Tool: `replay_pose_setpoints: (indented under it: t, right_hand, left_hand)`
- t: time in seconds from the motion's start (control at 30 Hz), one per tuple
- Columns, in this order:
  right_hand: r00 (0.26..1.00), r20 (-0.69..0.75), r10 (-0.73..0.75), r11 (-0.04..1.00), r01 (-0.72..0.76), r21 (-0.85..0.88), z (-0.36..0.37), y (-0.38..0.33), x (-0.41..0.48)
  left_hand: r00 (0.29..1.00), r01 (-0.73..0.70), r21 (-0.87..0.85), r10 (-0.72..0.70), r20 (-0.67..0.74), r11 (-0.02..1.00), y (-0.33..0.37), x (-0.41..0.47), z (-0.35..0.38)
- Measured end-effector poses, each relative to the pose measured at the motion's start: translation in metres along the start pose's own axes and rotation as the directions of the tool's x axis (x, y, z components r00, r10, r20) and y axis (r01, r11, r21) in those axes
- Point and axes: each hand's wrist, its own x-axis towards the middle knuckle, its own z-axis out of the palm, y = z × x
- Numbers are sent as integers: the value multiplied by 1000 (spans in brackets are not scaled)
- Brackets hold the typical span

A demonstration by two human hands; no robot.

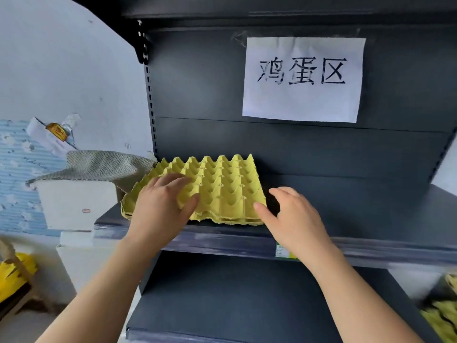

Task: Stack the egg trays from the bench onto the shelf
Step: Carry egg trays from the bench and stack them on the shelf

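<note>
shelf bare right of egg trays

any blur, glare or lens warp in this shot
Head view: light is soft and even, no hard shadows; the paper sign and yellow egg tray are sharp; the shelf edge strip and frame corners smear; wide-angle lens bows the shelf upright.

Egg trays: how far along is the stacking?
Done: yellow moulded-pulp egg trays, at least two by the layered front edge, sit on the dark metal shelf. In hand: left hand rests on them; right hand is beside them, open. Left: more yellow trays at lower right.
</note>
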Motion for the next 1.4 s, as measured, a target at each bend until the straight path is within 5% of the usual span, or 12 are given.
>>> replay_pose_setpoints:
  t: [0.23, 0.63, 1.07, 1.4]
  right_hand:
    - [987, -136, 83, 995, -89, -44, -23, 41, -82]
    - [883, -206, 422, 884, -451, -125, -78, 200, -248]
    - [746, -169, 644, 724, -666, -181, -185, 444, -360]
    - [657, -147, 740, 631, -753, -188, -223, 629, -365]
  left_hand:
    - [948, -288, -258, 313, 61, 922, 85, -43, 29]
    - [776, -393, -540, 584, 240, 744, 272, -133, 127]
    - [693, -283, -644, 616, 375, 711, 542, -197, 249]
    - [644, -264, -680, 650, 403, 684, 705, -192, 361]
